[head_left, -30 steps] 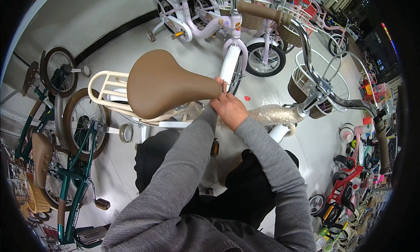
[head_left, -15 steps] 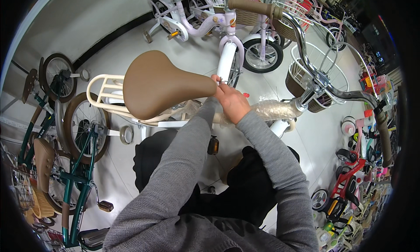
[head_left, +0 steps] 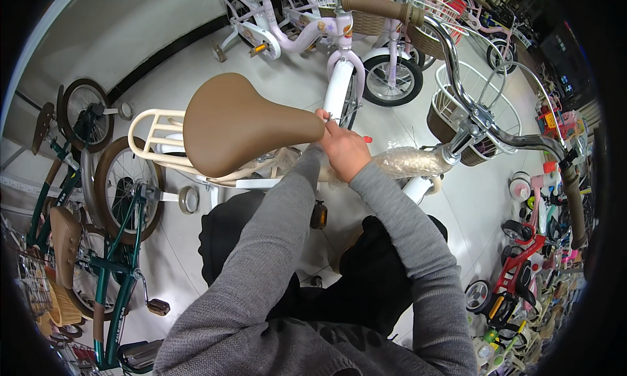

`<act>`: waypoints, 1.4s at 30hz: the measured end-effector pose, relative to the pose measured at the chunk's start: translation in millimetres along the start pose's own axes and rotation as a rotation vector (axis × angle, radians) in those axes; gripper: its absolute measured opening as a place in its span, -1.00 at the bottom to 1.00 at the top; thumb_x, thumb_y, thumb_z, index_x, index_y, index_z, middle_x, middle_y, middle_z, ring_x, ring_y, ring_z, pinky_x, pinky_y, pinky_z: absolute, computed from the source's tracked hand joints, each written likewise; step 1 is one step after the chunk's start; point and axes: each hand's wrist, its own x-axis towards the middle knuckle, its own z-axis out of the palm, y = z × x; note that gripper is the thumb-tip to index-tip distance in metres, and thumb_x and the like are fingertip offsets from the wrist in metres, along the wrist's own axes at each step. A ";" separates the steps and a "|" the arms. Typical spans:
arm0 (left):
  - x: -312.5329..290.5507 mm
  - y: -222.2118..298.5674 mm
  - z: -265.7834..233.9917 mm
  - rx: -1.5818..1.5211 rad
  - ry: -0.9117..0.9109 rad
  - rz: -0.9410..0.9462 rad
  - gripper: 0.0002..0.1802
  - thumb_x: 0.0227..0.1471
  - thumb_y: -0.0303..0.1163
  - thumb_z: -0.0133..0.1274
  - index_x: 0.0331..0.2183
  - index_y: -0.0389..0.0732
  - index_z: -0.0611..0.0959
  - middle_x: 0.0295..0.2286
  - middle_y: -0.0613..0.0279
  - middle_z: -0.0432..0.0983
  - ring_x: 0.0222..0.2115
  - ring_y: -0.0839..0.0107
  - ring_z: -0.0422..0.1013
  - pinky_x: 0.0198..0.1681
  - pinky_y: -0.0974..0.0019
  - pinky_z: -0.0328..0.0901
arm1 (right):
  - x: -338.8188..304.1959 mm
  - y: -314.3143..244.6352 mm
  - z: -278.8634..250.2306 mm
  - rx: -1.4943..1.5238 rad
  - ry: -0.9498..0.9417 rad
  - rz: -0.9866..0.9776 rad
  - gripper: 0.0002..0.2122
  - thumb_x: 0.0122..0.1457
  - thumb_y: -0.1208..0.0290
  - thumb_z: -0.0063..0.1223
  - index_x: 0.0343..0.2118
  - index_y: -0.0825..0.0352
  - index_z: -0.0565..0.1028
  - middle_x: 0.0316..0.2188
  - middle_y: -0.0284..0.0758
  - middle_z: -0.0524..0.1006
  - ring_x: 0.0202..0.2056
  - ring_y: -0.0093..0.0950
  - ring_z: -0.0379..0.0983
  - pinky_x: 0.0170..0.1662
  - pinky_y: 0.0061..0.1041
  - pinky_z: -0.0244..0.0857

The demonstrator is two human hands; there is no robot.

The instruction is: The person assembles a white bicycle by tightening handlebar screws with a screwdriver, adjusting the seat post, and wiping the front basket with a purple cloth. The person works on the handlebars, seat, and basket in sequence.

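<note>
Slanting inward, the right hand (head_left: pixel 346 154) curls beside the brown saddle (head_left: pixel 241 124).

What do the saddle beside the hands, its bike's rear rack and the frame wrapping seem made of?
Saddle: probably synthetic leather, from its smooth, matte brown cover; real leather is possible.
Rear rack: likely painted metal, given its slim cream bars.
Frame wrapping: clear plastic, apparently bubble wrap, from its crinkled, shiny surface.

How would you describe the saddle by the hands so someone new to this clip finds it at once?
A cream bicycle spans mid-view, its chrome handlebar at right. Toward its left end, partly overlapping the rear rack, sits the brown saddle, its nose pointing toward the right hand. It looks far larger than the brown saddles of the green bicycles at left.
</note>
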 end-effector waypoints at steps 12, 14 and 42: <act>0.7 -4.5 -11.9 0.588 -0.150 0.112 -0.58 -0.20 -0.49 0.19 -0.29 -0.21 0.33 -0.31 0.03 0.40 -0.24 0.09 0.37 -0.18 0.15 0.27 | -9.2 35.1 -6.6 0.469 0.119 0.141 -0.71 -0.06 0.63 0.02 -0.21 0.28 0.38 -0.33 -0.13 0.41 -0.36 -0.09 0.44 -0.31 -0.19 0.37; -8.3 5.0 -13.7 0.654 -0.191 0.135 -0.55 -0.20 -0.50 0.18 -0.23 -0.21 0.34 -0.24 0.01 0.41 -0.15 0.06 0.37 -0.11 0.14 0.27 | -12.7 40.6 -3.1 0.503 0.125 0.128 -0.73 -0.07 0.64 0.03 -0.24 0.28 0.39 -0.32 -0.13 0.41 -0.34 -0.08 0.44 -0.31 -0.18 0.36; -140.5 111.6 -117.5 0.757 -0.282 -0.113 -0.64 -0.16 -0.42 0.18 -0.21 -0.20 0.57 -0.23 0.07 0.50 -0.21 0.21 0.42 -0.08 0.20 0.29 | -88.0 25.6 -30.6 1.524 0.218 0.824 -0.86 0.13 0.54 0.04 -0.28 0.38 0.35 -0.43 -0.22 0.55 -0.50 -0.53 0.49 -0.46 -0.59 0.45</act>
